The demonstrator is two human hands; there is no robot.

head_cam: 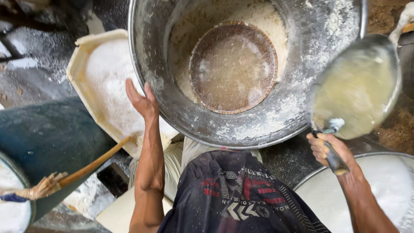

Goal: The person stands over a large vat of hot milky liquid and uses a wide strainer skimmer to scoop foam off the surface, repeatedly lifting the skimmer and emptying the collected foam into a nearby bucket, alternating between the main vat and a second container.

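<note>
In the head view, a big metal tub (319, 26) was dusted with white flour. A round sieve (233, 67) lay inside it, wet and partly filled. The left hand (142, 101) was spread flat on the tub's near rim. The right hand (330, 149) was wrapped round a ladle (355, 88), full of pale liquid, at the tub's right rim. Some liquid was already strained; the ladleful was not yet poured.

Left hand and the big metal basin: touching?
Touching. The head view shows the left hand laid flat against the outer wall of the big metal basin just under its rim, fingers pointing up, with no gap visible between them.
</note>
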